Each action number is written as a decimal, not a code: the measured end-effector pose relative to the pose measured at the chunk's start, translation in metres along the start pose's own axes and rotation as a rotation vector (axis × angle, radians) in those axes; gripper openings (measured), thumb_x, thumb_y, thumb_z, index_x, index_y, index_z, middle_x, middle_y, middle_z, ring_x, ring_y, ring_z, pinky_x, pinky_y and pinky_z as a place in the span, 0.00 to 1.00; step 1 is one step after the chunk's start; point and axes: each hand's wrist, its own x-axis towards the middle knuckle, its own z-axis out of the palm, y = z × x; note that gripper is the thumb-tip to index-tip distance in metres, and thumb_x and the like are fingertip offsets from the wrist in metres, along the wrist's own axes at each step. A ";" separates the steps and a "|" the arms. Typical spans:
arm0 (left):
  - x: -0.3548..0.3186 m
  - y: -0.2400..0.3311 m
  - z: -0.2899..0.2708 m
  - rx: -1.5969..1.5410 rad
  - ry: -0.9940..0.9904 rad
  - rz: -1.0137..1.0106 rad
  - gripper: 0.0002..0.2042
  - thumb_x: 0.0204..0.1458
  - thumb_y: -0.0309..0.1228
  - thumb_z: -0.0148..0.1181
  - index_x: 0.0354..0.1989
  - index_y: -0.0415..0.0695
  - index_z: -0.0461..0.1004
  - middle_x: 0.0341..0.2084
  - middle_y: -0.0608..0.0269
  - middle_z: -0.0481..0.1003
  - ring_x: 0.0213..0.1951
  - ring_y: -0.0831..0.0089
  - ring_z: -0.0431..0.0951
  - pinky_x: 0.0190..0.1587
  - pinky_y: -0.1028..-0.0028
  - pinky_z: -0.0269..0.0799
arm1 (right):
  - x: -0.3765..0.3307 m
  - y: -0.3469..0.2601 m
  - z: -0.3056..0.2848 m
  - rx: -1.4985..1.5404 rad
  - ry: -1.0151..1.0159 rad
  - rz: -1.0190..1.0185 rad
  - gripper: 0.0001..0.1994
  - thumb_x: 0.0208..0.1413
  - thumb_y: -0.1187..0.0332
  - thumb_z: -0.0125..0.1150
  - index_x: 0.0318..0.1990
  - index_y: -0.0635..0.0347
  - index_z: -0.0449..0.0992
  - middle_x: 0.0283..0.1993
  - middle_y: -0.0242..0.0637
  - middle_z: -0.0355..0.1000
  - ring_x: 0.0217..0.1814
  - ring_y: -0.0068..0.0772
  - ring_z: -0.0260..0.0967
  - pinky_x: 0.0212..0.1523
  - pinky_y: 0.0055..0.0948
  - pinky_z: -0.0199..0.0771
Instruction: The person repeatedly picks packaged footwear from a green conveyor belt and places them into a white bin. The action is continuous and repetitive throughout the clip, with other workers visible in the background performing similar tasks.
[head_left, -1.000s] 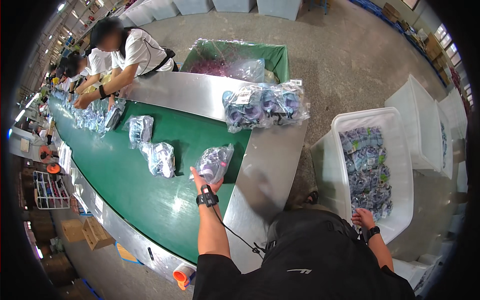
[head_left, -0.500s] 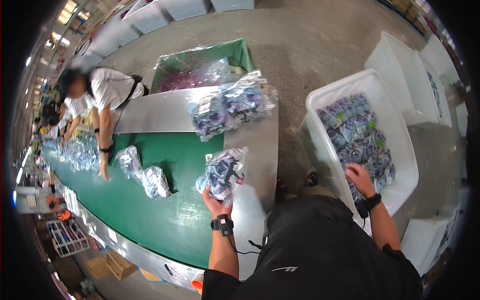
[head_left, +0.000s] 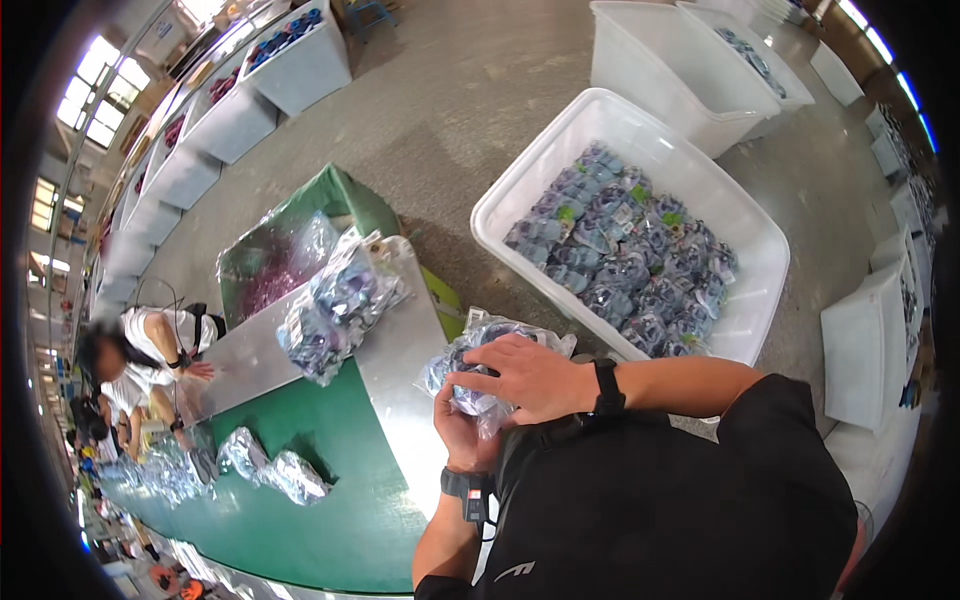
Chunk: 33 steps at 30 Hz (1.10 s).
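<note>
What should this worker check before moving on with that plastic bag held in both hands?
1. Bag held firmly: ok. The left hand is under the clear plastic bag and the right hand on top.
2. Bag sealed: cannot tell.
3. Room in the white bin at the right: ok; its packets lie well below the rim.
4. Space on the green belt just ahead: ok; two small bags lie farther left.
5. Other people's hands away: ok; they work at the far left.

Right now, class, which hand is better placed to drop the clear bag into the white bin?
Probably the right hand: it lies over the clear bag on the side nearer the white bin. The left hand supports the bag from below, toward the green belt.
</note>
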 end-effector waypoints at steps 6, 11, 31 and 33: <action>0.021 -0.041 0.022 0.291 -0.032 -0.240 0.19 0.59 0.42 0.48 0.54 0.46 0.67 0.50 0.60 0.72 0.52 0.62 0.72 0.58 0.58 0.64 | -0.045 0.054 -0.038 0.035 -0.027 0.111 0.31 0.32 0.68 0.70 0.50 0.59 0.67 0.39 0.40 0.67 0.43 0.45 0.69 0.43 0.39 0.69; 0.040 -0.054 -0.010 0.712 0.037 -0.021 0.20 0.60 0.37 0.52 0.59 0.42 0.63 0.47 0.56 0.73 0.47 0.64 0.74 0.51 0.65 0.69 | -0.111 0.133 -0.054 -0.012 -0.041 0.222 0.31 0.32 0.68 0.69 0.50 0.61 0.66 0.41 0.43 0.67 0.45 0.48 0.68 0.45 0.39 0.69; -0.049 -0.059 -0.146 1.006 0.652 0.169 0.23 0.55 0.31 0.55 0.58 0.37 0.62 0.41 0.52 0.74 0.42 0.62 0.77 0.41 0.65 0.75 | -0.176 0.392 -0.201 -0.611 0.053 0.566 0.26 0.37 0.70 0.67 0.49 0.54 0.71 0.48 0.41 0.66 0.49 0.46 0.67 0.48 0.40 0.68; -0.056 -0.063 -0.153 1.030 0.643 0.177 0.23 0.54 0.29 0.55 0.58 0.36 0.62 0.41 0.52 0.74 0.41 0.63 0.77 0.40 0.67 0.75 | -0.168 0.395 -0.196 -0.590 0.146 0.663 0.25 0.37 0.70 0.67 0.49 0.55 0.71 0.49 0.42 0.66 0.50 0.47 0.67 0.48 0.40 0.68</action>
